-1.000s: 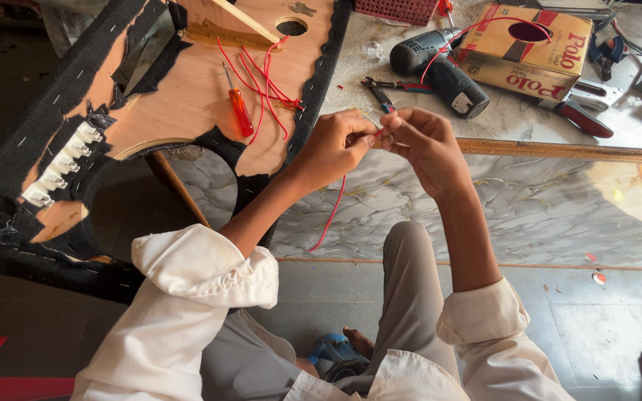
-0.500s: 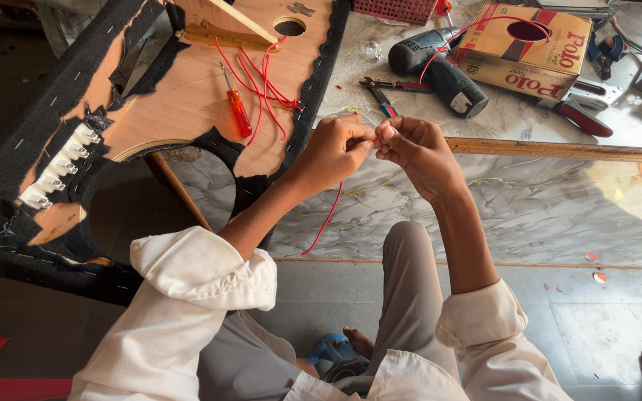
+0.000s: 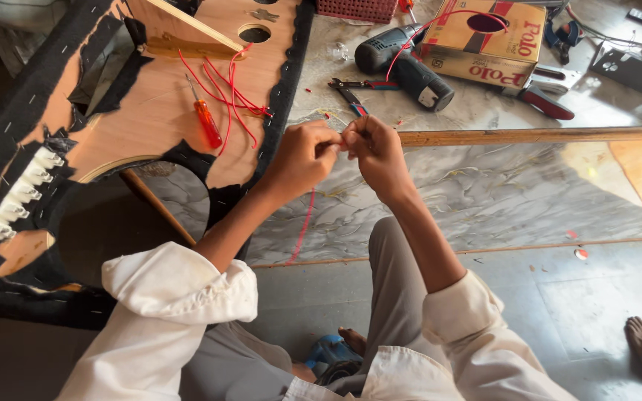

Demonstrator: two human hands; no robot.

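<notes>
From the head camera, a thin red wire hangs limp below two hands held together above the veined marble slab. The left hand and right hand meet fingertip to fingertip, both pinched on the wire's upper end. Far left, a plywood panel edged in stapled black felt carries an orange-handled screwdriver. A dark cordless drill lies beyond.

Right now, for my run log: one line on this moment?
left hand: pinching red wire | right hand: pinching same wire | nearby: pliers, drill
</notes>
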